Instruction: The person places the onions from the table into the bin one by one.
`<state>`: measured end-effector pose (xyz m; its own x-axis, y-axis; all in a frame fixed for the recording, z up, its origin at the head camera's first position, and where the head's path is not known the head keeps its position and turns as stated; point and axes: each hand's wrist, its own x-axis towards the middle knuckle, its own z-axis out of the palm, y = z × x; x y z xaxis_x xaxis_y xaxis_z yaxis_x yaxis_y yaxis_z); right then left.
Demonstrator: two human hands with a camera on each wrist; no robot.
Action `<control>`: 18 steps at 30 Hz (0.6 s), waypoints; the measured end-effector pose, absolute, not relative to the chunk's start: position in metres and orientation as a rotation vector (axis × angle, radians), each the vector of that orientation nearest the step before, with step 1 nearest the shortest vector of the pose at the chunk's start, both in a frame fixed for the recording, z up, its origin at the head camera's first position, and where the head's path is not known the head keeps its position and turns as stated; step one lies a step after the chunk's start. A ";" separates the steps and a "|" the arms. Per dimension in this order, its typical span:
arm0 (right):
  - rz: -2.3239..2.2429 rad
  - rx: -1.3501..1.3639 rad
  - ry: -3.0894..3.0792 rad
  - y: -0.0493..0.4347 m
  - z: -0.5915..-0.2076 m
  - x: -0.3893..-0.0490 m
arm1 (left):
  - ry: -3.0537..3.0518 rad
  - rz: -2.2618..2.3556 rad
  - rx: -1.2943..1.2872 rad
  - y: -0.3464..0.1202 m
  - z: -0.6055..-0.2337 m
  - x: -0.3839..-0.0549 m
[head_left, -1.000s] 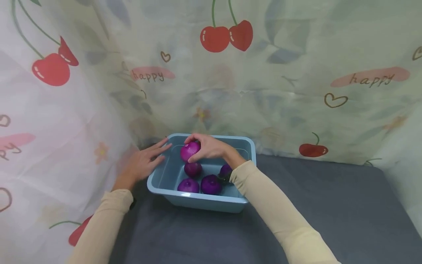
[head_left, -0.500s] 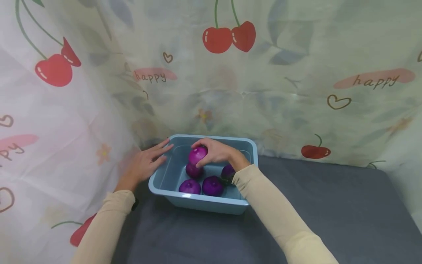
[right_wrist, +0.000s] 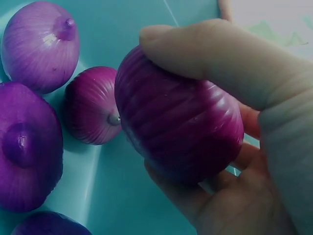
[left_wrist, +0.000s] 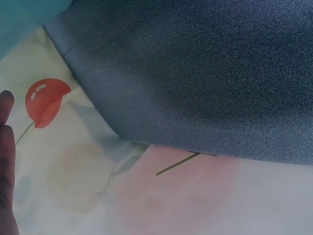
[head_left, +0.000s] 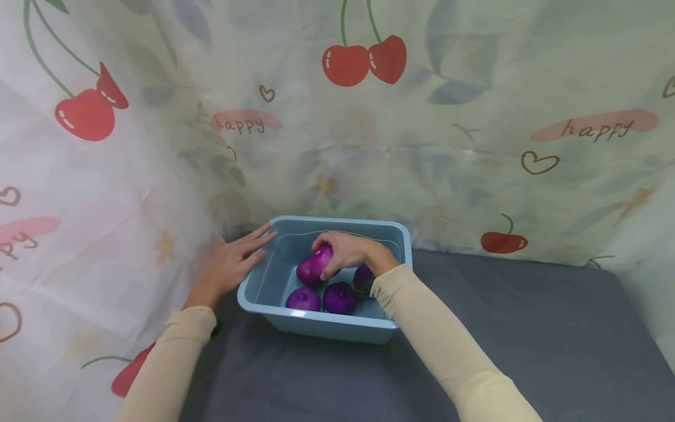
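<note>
My right hand (head_left: 349,250) is inside a light blue plastic basin (head_left: 327,329) and grips a shiny purple onion (right_wrist: 181,117). The thumb lies over one side of it, with fingers curled round the other. Right behind the held onion is a second, redder onion (head_left: 306,272). Toward the front wall sit a lighter purple onion (head_left: 303,299) and a dark purple one (head_left: 340,298). Another dark onion (head_left: 364,275) is partly hidden by my right wrist. My left hand (head_left: 228,268) rests at the basin's left rim, fingers extended; only its fingers (left_wrist: 7,156) enter the left wrist view.
The basin stands on a dark grey cloth-covered table (head_left: 506,328), near its back edge. Printed sheeting (head_left: 448,170) with cherries and hearts hangs behind and on both sides. Dark grey tabletop extends to the right and in front of the basin.
The right hand has moved the held onion rightward and down, from the basin's back left to beside the redder onion. The left hand stays at the rim.
</note>
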<state>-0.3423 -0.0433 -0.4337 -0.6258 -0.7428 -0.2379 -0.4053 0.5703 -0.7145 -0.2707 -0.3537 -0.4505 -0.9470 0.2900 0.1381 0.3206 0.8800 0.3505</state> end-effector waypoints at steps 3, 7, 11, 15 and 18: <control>-0.838 -0.917 2.282 -0.043 -0.434 -0.343 | -2.969 -0.585 -0.476 -0.354 -0.451 -0.270; -0.846 -0.901 2.272 -0.042 -0.433 -0.344 | -2.976 -0.593 -0.467 -0.354 -0.450 -0.271; -0.886 -0.888 2.251 -0.042 -0.433 -0.345 | -2.983 -0.594 -0.454 -0.354 -0.450 -0.271; -0.892 -0.903 2.257 -0.043 -0.434 -0.346 | -2.991 -0.593 -0.438 -0.353 -0.450 -0.270; -0.896 -0.904 2.260 -0.044 -0.435 -0.346 | -2.992 -0.600 -0.433 -0.352 -0.450 -0.270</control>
